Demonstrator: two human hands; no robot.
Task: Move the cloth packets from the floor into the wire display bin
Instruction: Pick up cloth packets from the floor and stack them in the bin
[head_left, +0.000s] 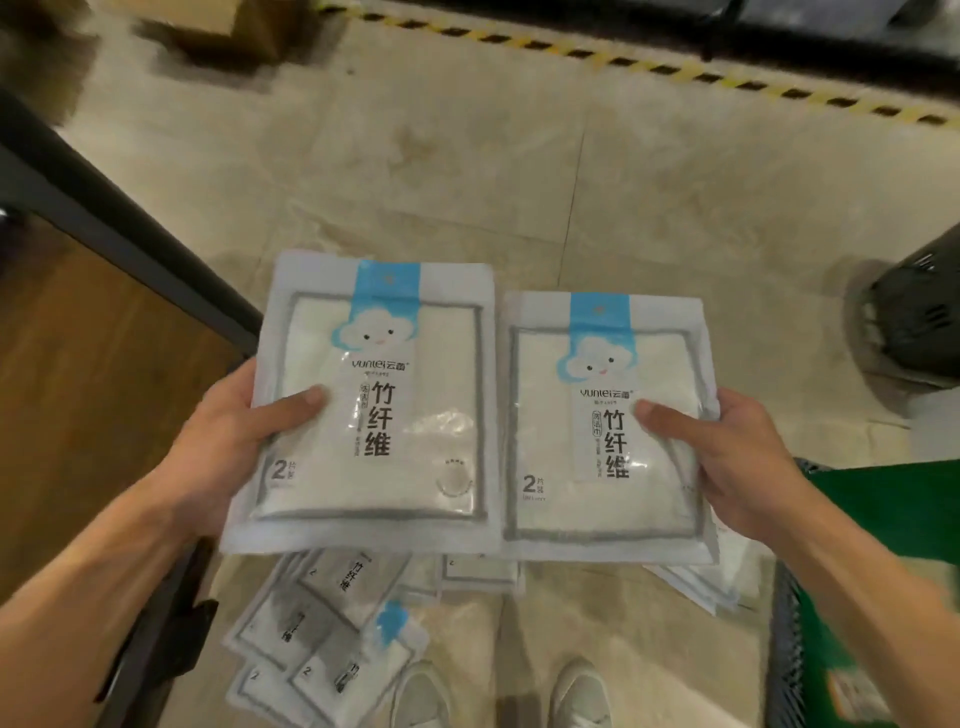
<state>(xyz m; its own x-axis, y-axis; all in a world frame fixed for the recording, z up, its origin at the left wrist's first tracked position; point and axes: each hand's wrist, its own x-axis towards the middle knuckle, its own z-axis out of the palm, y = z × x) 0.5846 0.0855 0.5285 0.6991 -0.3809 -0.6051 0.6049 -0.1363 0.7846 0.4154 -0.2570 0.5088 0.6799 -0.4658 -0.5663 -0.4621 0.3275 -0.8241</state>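
Note:
My left hand (239, 436) grips a white cloth packet (395, 415) with a blue cloud label by its left edge, thumb on top. My right hand (727, 457) grips a second, matching packet (587, 441) by its right edge, thumb on its front; more packet edges show beneath it. Both are held flat, side by side, above the floor. Several more packets (322, 629) lie scattered on the tiled floor below, near my shoes. A dark wire bin (787, 639) with a green panel stands at the lower right.
A wooden surface with a dark frame (104, 332) runs along the left. A dark perforated basket (919, 322) sits at the right edge. Yellow-black hazard tape (649, 67) crosses the floor far ahead, and a cardboard box (218, 26) lies at the top left.

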